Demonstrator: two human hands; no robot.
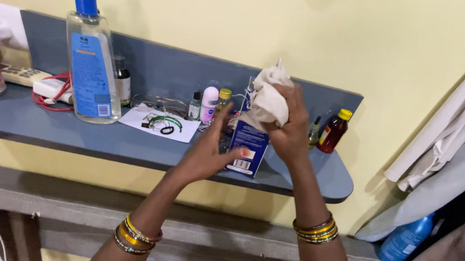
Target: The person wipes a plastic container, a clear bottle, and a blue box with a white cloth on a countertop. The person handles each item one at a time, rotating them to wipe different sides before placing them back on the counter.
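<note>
My right hand grips a crumpled off-white cloth and presses it against the top of a blue carton that stands on the grey shelf. My left hand holds the carton from its left side, thumb on the front face. Both wrists wear several gold bangles.
A tall clear bottle with a blue cap stands at the shelf's left. Small bottles, a red bottle with a yellow cap, a paper with hair ties, a remote and red cable also lie there. Clothes and a blue bottle are at right.
</note>
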